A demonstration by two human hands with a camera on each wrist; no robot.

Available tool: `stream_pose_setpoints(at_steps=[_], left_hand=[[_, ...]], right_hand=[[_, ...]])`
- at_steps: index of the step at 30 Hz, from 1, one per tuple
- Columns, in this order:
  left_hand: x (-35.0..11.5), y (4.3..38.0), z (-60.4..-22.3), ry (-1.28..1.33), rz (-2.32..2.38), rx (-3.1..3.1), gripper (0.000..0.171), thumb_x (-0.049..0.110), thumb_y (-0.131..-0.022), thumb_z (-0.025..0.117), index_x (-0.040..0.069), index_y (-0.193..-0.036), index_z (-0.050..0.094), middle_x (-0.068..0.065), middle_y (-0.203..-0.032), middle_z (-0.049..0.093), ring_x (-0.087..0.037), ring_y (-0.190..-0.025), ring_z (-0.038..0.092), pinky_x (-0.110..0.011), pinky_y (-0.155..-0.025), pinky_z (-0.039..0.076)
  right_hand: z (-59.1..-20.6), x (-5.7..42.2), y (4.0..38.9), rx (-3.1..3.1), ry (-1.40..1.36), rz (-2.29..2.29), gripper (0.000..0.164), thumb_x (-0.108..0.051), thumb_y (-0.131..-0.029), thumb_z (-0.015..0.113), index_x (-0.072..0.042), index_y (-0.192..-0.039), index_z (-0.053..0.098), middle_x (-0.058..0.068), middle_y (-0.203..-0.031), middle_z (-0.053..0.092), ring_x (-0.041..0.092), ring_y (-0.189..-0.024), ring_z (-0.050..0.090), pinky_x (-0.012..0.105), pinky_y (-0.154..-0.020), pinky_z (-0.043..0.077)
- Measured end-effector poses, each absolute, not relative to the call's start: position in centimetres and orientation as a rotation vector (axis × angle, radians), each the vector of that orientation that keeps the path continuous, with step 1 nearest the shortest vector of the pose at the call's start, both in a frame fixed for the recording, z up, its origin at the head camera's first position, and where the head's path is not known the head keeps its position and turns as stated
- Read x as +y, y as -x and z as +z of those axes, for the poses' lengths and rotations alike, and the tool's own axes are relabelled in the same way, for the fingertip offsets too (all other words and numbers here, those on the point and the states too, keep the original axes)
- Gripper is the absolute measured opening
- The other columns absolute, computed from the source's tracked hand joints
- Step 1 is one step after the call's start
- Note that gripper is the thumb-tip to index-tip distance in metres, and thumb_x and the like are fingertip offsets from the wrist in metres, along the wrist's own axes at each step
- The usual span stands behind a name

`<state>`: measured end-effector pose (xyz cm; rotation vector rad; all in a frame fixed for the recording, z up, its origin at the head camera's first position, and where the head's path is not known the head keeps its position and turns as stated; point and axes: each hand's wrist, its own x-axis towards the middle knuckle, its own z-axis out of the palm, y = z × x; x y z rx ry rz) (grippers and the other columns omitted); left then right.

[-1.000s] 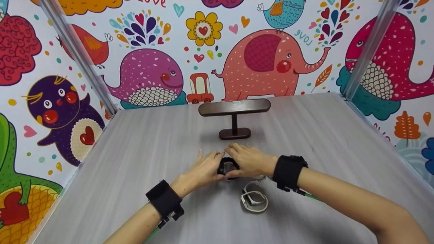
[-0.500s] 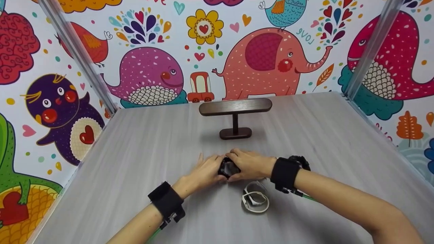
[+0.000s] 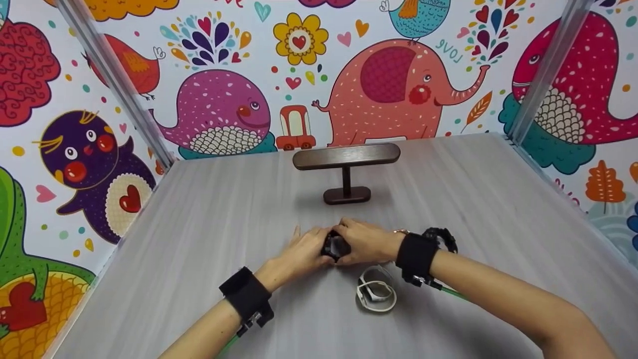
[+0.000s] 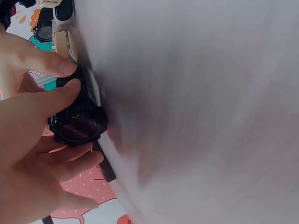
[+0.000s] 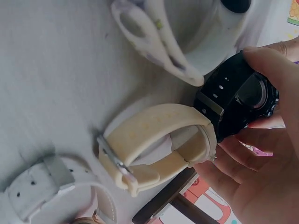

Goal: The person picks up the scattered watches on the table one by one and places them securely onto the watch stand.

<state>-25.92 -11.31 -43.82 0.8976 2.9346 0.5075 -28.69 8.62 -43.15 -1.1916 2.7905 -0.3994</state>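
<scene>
A black watch sits just above the grey table, between both hands. My left hand pinches it from the left, thumb over the dial and fingers beneath. In the left wrist view the black watch shows its dark face under my thumb. My right hand grips the black watch from the right, thumb on its edge. A dark wooden T-shaped stand stands behind the hands with its bar bare.
A white watch lies curled just in front of my right wrist. The right wrist view also shows a cream watch, a white strap and a perforated white strap. Patterned walls enclose three sides.
The hands have drawn closer together round the black watch and cover more of it. The stand and the white watch have not moved.
</scene>
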Motion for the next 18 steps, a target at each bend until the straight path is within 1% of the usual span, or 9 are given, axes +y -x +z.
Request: stream_pose_setpoints(at_steps=[4, 8, 10, 14, 16, 18], left_hand=[[-11.4, 25.8, -43.9, -0.895, 0.512, 2.937, 0.068, 0.026, -0.089, 0.074, 0.0, -0.146, 0.046, -0.02, -0.133, 0.061, -0.035, -0.128, 0.057, -0.077, -0.111, 0.026], [-11.6, 25.7, -43.7, -0.885, 0.548, 2.935, 0.066, 0.025, -0.091, 0.073, -0.003, -0.144, 0.045, -0.022, -0.135, 0.059, -0.037, -0.129, 0.056, -0.078, -0.11, 0.026], [-11.5, 25.7, -43.4, -0.881, 0.567, 2.942, 0.065, 0.024, -0.091, 0.073, -0.003, -0.144, 0.045, -0.023, -0.135, 0.058, -0.037, -0.129, 0.056, -0.078, -0.11, 0.027], [-11.3, 25.7, -42.0, -0.891, 0.617, 2.996, 0.067, 0.024, -0.092, 0.073, -0.003, -0.146, 0.043, -0.022, -0.133, 0.056, -0.038, -0.129, 0.055, -0.077, -0.111, 0.026], [-11.2, 25.8, -41.1, -0.903, 0.672, 3.03, 0.069, 0.024, -0.092, 0.073, -0.002, -0.147, 0.042, -0.02, -0.133, 0.055, -0.037, -0.129, 0.055, -0.075, -0.112, 0.027], [-11.1, 25.8, -40.3, -0.926, 0.737, 3.073, 0.071, 0.023, -0.091, 0.074, -0.002, -0.148, 0.041, -0.019, -0.132, 0.054, -0.035, -0.128, 0.055, -0.072, -0.114, 0.029]], right_hand=[[-43.0, 8.3, 28.7, 2.774, 1.17, -0.446, 0.07, -0.037, -0.078, 0.084, -0.002, -0.133, 0.059, 0.011, -0.112, 0.059, 0.021, -0.095, 0.062, 0.037, -0.084, 0.057], [-42.6, 8.1, 28.8, 2.735, 1.163, -0.503, 0.07, -0.029, -0.075, 0.084, 0.001, -0.132, 0.058, 0.012, -0.113, 0.059, 0.021, -0.095, 0.062, 0.036, -0.084, 0.057], [-42.4, 8.1, 29.0, 2.722, 1.174, -0.55, 0.071, -0.028, -0.074, 0.085, 0.003, -0.131, 0.056, 0.014, -0.115, 0.059, 0.024, -0.098, 0.063, 0.038, -0.088, 0.058], [-41.4, 8.5, 29.3, 2.748, 1.156, -0.686, 0.074, -0.02, -0.073, 0.085, 0.005, -0.134, 0.052, 0.018, -0.122, 0.056, 0.029, -0.109, 0.062, 0.043, -0.1, 0.054], [-40.8, 8.9, 29.3, 2.776, 1.139, -0.776, 0.076, -0.015, -0.072, 0.084, 0.006, -0.136, 0.05, 0.019, -0.124, 0.054, 0.03, -0.112, 0.059, 0.045, -0.103, 0.053], [-40.0, 9.2, 29.4, 2.809, 1.158, -0.859, 0.076, -0.011, -0.071, 0.083, 0.006, -0.137, 0.049, 0.02, -0.125, 0.054, 0.031, -0.113, 0.058, 0.046, -0.102, 0.053]])
